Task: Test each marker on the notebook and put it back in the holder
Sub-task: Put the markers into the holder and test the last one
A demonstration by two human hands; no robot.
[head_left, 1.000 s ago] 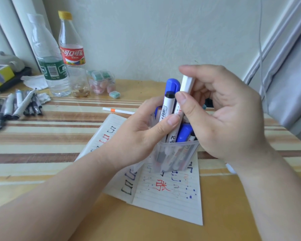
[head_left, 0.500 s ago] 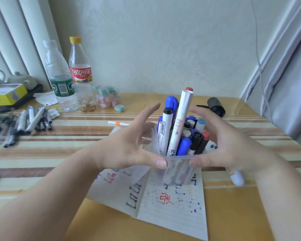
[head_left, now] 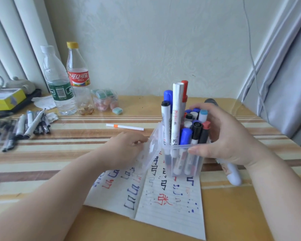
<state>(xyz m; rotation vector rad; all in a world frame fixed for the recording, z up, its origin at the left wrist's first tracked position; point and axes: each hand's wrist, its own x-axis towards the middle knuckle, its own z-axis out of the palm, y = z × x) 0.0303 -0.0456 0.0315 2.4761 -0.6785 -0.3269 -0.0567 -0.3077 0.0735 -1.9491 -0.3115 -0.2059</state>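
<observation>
both hands on the holder (head_left: 185, 163): right hand (head_left: 228, 136) curled round it, left hand (head_left: 125, 148) gripping its clear lid (head_left: 152, 145)

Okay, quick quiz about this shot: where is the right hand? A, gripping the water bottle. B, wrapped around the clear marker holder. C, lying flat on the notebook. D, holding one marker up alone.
B: the right hand has its thumb on the front rim of the clear marker holder and its fingers curled round the back.
</observation>
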